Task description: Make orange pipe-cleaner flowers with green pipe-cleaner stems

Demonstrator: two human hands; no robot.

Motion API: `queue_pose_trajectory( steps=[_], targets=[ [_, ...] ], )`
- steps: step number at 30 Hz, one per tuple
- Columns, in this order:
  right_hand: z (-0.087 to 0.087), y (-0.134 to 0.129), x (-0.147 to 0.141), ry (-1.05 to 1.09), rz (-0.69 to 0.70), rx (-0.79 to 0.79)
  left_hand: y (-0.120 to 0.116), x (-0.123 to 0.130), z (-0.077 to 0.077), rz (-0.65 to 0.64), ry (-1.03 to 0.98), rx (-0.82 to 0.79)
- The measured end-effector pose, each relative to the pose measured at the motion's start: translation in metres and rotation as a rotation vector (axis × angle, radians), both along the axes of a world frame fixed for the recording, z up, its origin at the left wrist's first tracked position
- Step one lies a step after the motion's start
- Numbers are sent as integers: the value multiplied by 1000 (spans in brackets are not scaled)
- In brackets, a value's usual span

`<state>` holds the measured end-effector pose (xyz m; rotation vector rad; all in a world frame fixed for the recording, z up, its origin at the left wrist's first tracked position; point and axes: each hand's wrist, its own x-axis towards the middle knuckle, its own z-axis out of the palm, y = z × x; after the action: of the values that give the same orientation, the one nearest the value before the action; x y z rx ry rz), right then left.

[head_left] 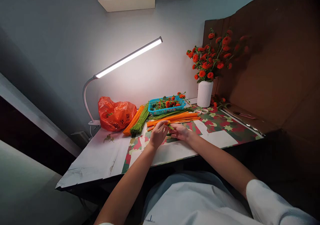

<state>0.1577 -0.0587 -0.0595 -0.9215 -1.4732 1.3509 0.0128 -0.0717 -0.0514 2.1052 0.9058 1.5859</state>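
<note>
Over the front middle of the table, my left hand (159, 134) has its fingers closed on a small orange and green flower piece (170, 126). My right hand (180, 132) meets it from the right, fingers pinched at the green lower part of the same piece. Just behind both hands lie loose orange stems (183, 117) and, further back, dark green stems (172, 113). A bundle of green stems (140, 122) and an orange bundle (133, 121) lie to the left.
A blue basket (166, 110) of small flowers stands at the back, near tape rolls (204, 111). White vase (205, 94) with orange-red flowers (205, 59) is back right, pliers (243, 115) further right. Red plastic bag (116, 113) and lit lamp (128, 57) are left.
</note>
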Motion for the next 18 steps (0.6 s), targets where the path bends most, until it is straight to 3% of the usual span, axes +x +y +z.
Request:
queue_pose_trajectory(
  steps=[4, 8, 18],
  targets=[
    [1, -2, 2, 66, -7, -56, -1, -2, -1, 26, -66, -58],
    [-1, -2, 0, 109, -123, -31, 4, -5, -7, 35, -179, -193],
    [-4, 0, -3, 88, -266, 81, 13, -4, -10, -118, -410, -530]
  ],
)
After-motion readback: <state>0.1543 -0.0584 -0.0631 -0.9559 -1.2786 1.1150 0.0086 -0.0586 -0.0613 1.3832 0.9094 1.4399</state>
